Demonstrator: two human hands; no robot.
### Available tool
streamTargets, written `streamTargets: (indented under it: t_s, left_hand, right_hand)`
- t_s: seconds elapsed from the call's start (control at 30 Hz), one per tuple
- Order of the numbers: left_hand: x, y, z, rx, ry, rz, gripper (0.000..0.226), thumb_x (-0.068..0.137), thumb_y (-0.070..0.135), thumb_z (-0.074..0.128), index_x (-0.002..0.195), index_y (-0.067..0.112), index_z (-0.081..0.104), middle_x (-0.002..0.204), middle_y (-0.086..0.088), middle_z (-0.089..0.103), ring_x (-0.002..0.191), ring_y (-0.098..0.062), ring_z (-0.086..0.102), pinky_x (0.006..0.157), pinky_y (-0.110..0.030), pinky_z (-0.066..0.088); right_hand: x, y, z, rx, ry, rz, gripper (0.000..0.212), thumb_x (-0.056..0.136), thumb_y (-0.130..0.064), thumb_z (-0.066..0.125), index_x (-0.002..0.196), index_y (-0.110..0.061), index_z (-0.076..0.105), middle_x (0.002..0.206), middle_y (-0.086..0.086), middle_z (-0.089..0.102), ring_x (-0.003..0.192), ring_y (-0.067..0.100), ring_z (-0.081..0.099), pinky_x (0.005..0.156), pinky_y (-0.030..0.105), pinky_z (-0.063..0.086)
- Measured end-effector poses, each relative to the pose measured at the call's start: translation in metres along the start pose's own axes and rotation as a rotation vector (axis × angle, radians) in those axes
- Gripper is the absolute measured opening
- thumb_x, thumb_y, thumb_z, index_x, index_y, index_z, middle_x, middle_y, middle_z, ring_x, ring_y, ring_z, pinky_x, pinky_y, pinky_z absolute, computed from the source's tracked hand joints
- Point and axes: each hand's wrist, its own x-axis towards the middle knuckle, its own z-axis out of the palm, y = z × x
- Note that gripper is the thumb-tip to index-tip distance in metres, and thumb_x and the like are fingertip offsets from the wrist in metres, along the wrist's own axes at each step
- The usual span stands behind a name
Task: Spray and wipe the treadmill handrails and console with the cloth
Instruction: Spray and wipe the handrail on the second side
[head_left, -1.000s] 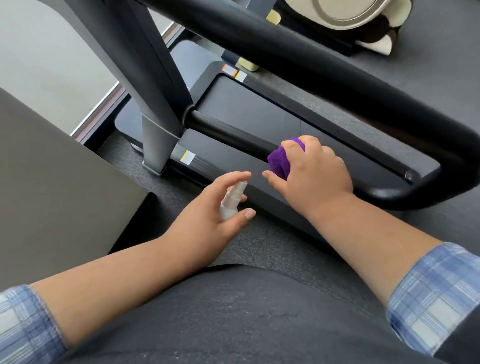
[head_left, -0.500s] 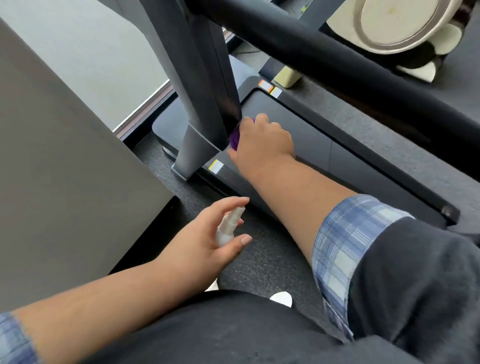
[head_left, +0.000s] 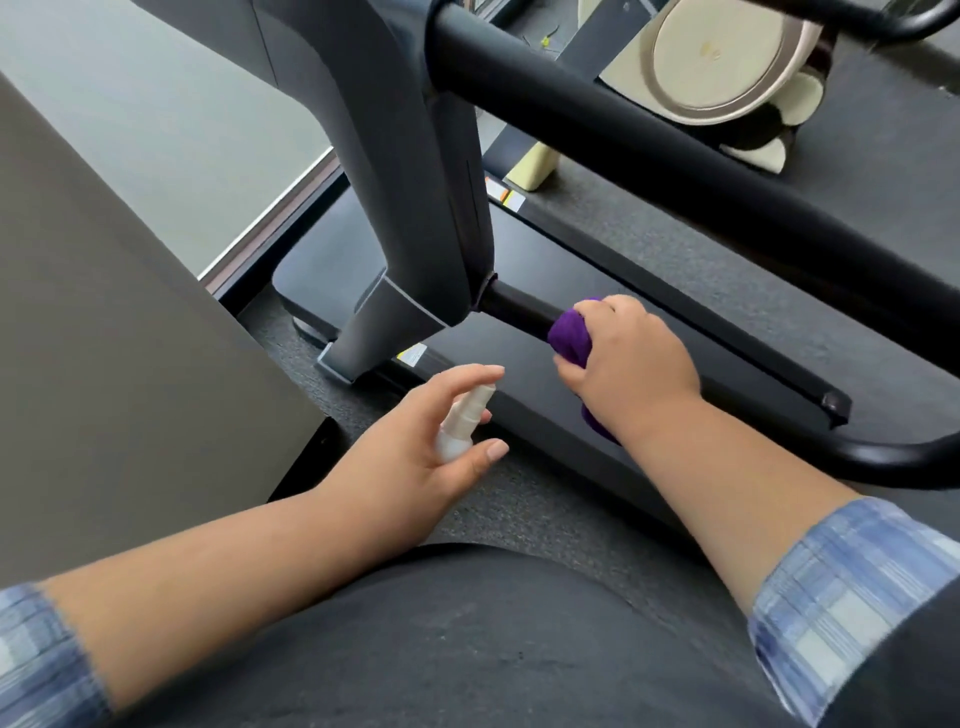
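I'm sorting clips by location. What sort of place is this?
Probably a gym or fitness room: a treadmill deck with a black handrail, dark speckled rubber flooring, and a second cream-coloured exercise machine behind.

A cream-and-black exercise machine (head_left: 727, 67) stands on dark floor matting (head_left: 701, 249), beside a pale wall (head_left: 130, 119)

Mostly hidden inside the right hand (head_left: 631, 371): purple cloth (head_left: 569, 338), and the handrail (head_left: 519, 306) stretch beneath it. Spray bottle (head_left: 460, 423) body concealed within the left hand (head_left: 410, 447). Labels unreadable.
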Motion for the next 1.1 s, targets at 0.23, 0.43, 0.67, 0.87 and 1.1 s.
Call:
streamTargets:
  t_s: [0.23, 0.43, 0.67, 0.87, 1.1]
  left_hand:
    - [-0.006, -0.017, -0.024, -0.01, 0.032, -0.042, 0.052, 0.08, 0.063, 0.061, 0.127, 0.069, 0.039, 0.117, 0.036, 0.053, 0.115, 0.005, 0.058, 0.082, -0.006, 0.044]
    - [0.01, -0.004, -0.024, 0.002, -0.002, 0.011, 0.051, 0.083, 0.055, 0.065, 0.124, 0.071, 0.039, 0.117, 0.04, 0.052, 0.111, 0.008, 0.058, 0.081, 0.0, 0.039]
    - [0.041, 0.018, 0.005, 0.012, -0.177, 0.131, 0.055, 0.09, 0.042, 0.068, 0.126, 0.071, 0.037, 0.118, 0.034, 0.053, 0.112, 0.006, 0.057, 0.083, -0.003, 0.039]
    - [0.056, 0.033, 0.034, 0.023, -0.26, 0.19, 0.055, 0.075, 0.064, 0.059, 0.127, 0.068, 0.04, 0.111, 0.037, 0.057, 0.106, 0.008, 0.06, 0.082, -0.022, 0.044]
    - [0.066, 0.046, 0.063, 0.058, -0.345, 0.288, 0.057, 0.075, 0.062, 0.06, 0.129, 0.065, 0.041, 0.112, 0.039, 0.058, 0.104, 0.013, 0.059, 0.079, -0.019, 0.044]
  right_hand:
    - [0.053, -0.077, 0.009, 0.012, -0.004, -0.056, 0.045, 0.087, -0.054, 0.062, 0.118, -0.022, 0.056, 0.112, 0.003, 0.053, 0.099, 0.029, 0.058, 0.074, 0.037, 0.044]
    - [0.048, -0.064, 0.003, 0.025, -0.054, -0.085, 0.043, 0.09, -0.049, 0.06, 0.125, -0.025, 0.054, 0.111, 0.004, 0.052, 0.099, 0.029, 0.057, 0.076, 0.039, 0.051]
    - [-0.004, 0.006, -0.005, 0.038, -0.036, 0.038, 0.05, 0.085, -0.046, 0.067, 0.13, -0.031, 0.053, 0.117, 0.0, 0.055, 0.1, 0.026, 0.057, 0.076, 0.038, 0.05]
    - [-0.071, 0.078, -0.017, 0.002, 0.0, 0.238, 0.054, 0.082, -0.04, 0.071, 0.131, -0.027, 0.056, 0.127, 0.001, 0.056, 0.105, 0.027, 0.056, 0.079, 0.036, 0.046]
    - [-0.108, 0.115, -0.044, -0.234, -0.047, 0.371, 0.02, 0.084, -0.024, 0.068, 0.102, -0.023, 0.06, 0.098, 0.0, 0.055, 0.09, 0.024, 0.054, 0.076, 0.031, 0.033]
